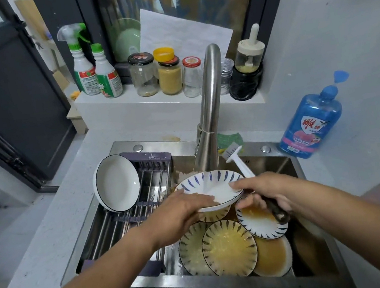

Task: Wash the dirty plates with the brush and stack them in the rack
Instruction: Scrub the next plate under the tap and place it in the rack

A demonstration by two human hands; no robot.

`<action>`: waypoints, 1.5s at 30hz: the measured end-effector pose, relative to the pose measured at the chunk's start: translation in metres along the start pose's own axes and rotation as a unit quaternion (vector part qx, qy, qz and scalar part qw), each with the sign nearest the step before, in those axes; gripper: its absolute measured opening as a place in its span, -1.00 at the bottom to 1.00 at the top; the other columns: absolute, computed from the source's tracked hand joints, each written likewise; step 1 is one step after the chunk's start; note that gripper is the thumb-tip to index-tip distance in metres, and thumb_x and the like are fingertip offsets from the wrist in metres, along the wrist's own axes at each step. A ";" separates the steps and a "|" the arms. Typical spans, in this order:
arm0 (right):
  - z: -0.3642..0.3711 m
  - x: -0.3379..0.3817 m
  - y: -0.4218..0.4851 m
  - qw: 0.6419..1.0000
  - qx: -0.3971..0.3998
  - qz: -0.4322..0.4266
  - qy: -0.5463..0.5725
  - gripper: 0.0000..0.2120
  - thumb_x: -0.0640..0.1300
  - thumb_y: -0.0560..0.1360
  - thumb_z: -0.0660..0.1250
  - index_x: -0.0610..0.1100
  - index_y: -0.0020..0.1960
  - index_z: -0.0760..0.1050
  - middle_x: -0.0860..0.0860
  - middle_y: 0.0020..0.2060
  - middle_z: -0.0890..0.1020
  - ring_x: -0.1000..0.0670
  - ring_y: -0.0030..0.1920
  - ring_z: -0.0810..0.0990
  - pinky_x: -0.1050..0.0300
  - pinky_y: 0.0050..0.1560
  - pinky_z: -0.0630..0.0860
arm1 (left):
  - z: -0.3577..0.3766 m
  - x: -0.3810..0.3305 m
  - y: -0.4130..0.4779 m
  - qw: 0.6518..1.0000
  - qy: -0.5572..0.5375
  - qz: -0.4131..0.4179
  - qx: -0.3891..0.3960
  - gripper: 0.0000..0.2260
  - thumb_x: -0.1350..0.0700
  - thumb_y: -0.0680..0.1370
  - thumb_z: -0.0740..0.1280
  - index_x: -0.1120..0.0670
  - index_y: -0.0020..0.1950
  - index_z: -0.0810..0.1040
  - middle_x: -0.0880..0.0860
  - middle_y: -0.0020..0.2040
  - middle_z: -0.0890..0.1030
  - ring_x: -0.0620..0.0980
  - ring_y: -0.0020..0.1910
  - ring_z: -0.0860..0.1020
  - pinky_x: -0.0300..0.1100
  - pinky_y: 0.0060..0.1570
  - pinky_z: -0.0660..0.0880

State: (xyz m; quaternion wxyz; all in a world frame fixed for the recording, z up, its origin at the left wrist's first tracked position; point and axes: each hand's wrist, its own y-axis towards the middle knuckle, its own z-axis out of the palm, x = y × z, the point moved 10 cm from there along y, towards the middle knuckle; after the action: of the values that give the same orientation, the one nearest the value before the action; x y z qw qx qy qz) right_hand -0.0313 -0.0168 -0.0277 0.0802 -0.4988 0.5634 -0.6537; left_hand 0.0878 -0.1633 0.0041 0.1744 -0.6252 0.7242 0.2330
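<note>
Steel sink [301,273] sunk into the pale tabletop [55,229] is where everything sits, with the tap [208,126] rising from its far edge and a blue soap bottle [310,124] standing on the tabletop by the sink's far right corner. Across the left side of the sink lies the rack [132,210], and only one plate stands in it: a white dish with a dark rim [116,182], propped on edge at the rack's far end.

Between my hands is a blue-striped plate [210,185], held just under the tap spout and above the pile. My left hand [182,213] is closed on its near left rim, thumb over the top. My right hand [264,194] touches the plate's right rim with a fingertip while the rest of it grips the brush [242,165], whose white handle and bristle head point away from me toward the far edge. The plate's inside looks white and clean; I cannot tell whether water is running.

Below, in the near right part of the sink, at least four plates [229,249] overlap one another, all smeared with yellow or brown residue, and another dirty one peeks out just under the plate I hold.

I judge the job barely under way: one plate racked, one nearly ready, the whole pile left to scrub.
</note>
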 end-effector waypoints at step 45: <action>0.049 0.028 -0.062 0.683 -0.038 -0.280 -0.673 -0.59 0.23 0.68 0.05 0.34 0.52 0.22 0.15 0.37 0.54 0.00 0.32 0.48 0.00 0.19 0.47 | 0.078 0.054 -0.030 0.513 -0.765 -0.384 -0.062 -0.42 -0.26 0.58 0.19 0.15 0.41 0.46 0.30 0.31 0.58 0.32 0.21 0.59 0.31 -0.09 0.62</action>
State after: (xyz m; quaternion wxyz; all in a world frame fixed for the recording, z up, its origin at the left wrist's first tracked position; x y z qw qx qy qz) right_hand 0.0197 -0.0457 0.0320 0.2321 -0.9418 0.2160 -0.1116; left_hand 0.1060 -0.1684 -0.0936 0.6940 -0.4317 -0.0168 0.5760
